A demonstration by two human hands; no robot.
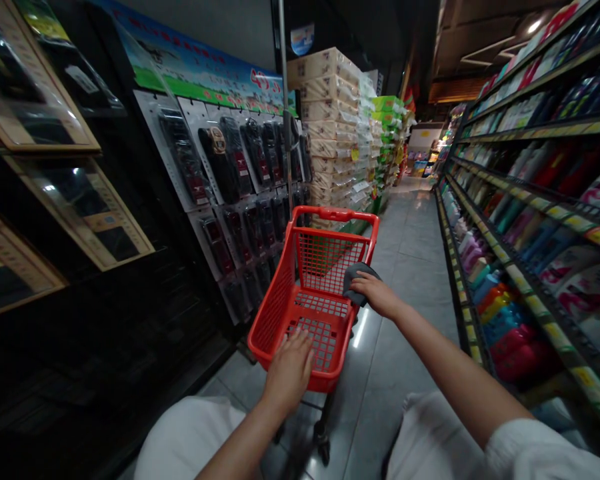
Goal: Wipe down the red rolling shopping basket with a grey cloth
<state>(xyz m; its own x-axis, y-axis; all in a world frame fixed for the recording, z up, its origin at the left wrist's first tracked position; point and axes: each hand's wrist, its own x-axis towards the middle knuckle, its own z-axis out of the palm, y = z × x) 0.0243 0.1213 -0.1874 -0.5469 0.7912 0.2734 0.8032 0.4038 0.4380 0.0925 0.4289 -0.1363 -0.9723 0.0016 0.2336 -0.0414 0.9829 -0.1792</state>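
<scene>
A red plastic shopping cart (274,320) with a latticed basket stands in front of my knees, its handle at the far end. My left hand (291,367) is over the basket's near rim, fingers stretched forward and fairly flat; whether it touches the rim is hard to tell. My right hand (375,293) holds a dark grey cloth (356,279) against the right side of the basket, fingers bent over it. Part of the cloth is hidden under that hand. Through the basket's lattice the floor shows.
Shelves of bottles (510,313) line the right side. At the left hang packaged belts (225,157) and boxed goods (90,213). Stacked cartons (330,120) stand behind the cart. A grey tiled aisle (413,267) runs away ahead. A caster (321,440) shows beneath the basket.
</scene>
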